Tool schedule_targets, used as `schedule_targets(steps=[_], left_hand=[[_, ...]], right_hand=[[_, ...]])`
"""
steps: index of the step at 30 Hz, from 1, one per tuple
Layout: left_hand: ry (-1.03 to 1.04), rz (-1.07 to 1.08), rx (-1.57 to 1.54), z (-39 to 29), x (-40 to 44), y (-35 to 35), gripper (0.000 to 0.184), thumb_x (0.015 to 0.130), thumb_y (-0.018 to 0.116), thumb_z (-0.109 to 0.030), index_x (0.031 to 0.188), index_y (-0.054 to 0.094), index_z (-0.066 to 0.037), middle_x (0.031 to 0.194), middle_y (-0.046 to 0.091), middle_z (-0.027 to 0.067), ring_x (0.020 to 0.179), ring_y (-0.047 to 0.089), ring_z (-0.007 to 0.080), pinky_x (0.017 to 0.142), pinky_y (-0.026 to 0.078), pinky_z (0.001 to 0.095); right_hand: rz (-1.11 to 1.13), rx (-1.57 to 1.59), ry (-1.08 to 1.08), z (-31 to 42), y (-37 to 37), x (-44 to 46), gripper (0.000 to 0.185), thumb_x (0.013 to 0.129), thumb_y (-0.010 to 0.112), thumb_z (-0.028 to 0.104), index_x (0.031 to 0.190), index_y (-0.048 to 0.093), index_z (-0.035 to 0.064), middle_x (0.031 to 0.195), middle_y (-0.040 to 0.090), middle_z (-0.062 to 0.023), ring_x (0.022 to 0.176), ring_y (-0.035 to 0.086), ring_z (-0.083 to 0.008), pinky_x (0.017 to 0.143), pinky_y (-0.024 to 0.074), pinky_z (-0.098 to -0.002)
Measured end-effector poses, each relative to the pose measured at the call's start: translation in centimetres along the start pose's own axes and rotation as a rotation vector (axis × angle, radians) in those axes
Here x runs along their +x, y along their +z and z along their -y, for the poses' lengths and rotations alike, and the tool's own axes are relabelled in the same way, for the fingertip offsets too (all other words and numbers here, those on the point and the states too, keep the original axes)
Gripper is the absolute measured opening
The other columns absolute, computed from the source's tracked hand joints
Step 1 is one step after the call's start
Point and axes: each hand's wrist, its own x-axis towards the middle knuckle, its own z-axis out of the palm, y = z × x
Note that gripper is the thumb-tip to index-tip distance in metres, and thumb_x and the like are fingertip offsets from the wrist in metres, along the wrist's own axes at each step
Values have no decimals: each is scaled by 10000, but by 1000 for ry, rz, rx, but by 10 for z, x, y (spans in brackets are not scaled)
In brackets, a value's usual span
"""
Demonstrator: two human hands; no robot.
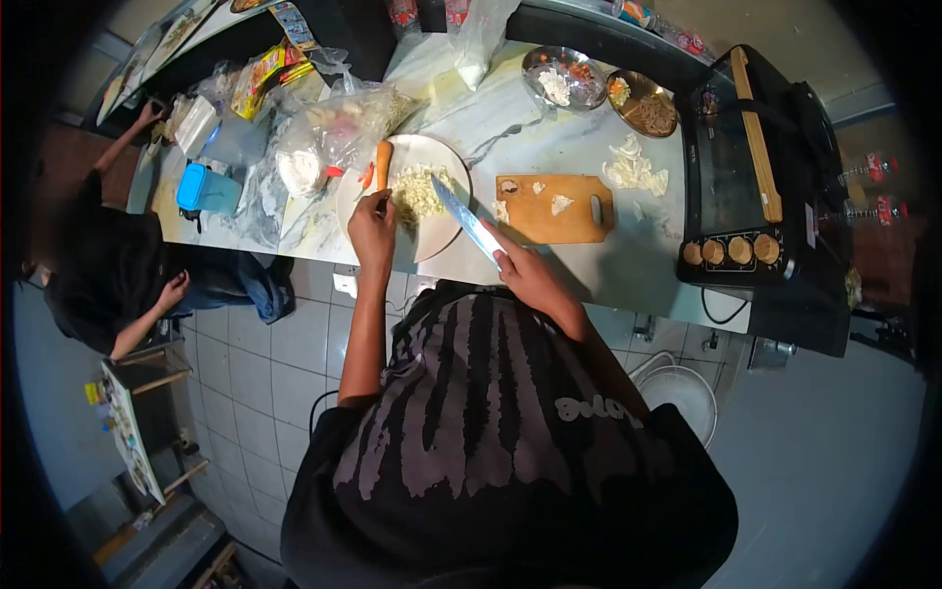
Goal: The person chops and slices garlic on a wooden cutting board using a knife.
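My right hand (525,267) grips a kitchen knife (465,220), its blade pointing up and left over a round white board (429,243). Finely chopped pale pieces (420,193) lie heaped on that board, beside the blade. My left hand (373,234) is at the board's left edge with its fingers curled together next to the heap. Just beyond those fingertips lies a carrot (384,162), its lower end near them; whether they hold anything is hidden. A small red-orange piece (368,176) sits left of the carrot.
Right of the board lie a wooden cutting board (549,224), pale peelings (636,167) and a black oven (736,177). Metal bowls (586,98) stand behind. Plastic bags (353,128) and a blue-lidded container (201,187) are left, where another person (108,265) sits.
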Motion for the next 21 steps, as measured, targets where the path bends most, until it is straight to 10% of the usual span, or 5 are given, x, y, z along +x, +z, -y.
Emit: schedule_targets(steps=[4, 6, 9, 16, 21], left_hand=[[-12, -40, -101, -8, 1, -14, 305, 913, 672, -102, 1212, 693, -46, 1020, 702, 146, 734, 682, 223, 660, 536, 337], [-52, -25, -141, -19, 3, -20, 297, 905, 656, -112, 1193, 697, -53, 972, 671, 162, 788, 653, 260, 667, 513, 367], [136, 44, -134, -22, 2, -12, 260, 896, 663, -119, 1140, 705, -39, 951, 660, 180, 804, 636, 304, 703, 508, 387], [466, 487, -261, -58, -18, 37, 240, 867, 690, -108, 1091, 713, -24, 1024, 677, 142, 996, 630, 330, 886, 518, 414], [550, 598, -283, -84, -15, 71, 285, 869, 685, -118, 1141, 700, -36, 1040, 673, 146, 1053, 613, 329, 917, 507, 418]], right_hand=[[-100, 76, -49, -3, 17, 5, 592, 1018, 487, 116, 1571, 329, 256, 811, 584, -235, 674, 555, -334, 718, 479, -420], [-204, 217, -112, 0, 25, 4, 575, 1050, 485, 109, 1591, 307, 185, 773, 481, -27, 666, 446, -110, 648, 444, -271], [-445, 357, -83, -5, 44, 5, 610, 994, 546, 78, 1563, 329, 108, 922, 660, -155, 681, 535, -194, 723, 495, -333], [-806, 733, 264, -33, 53, -37, 288, 1013, 591, 221, 1241, 592, 46, 636, 483, 33, 461, 404, -40, 413, 322, -227], [-931, 860, 361, -48, 47, -69, 269, 1007, 610, 233, 1204, 601, 49, 627, 439, 40, 465, 388, -36, 410, 311, -216]])
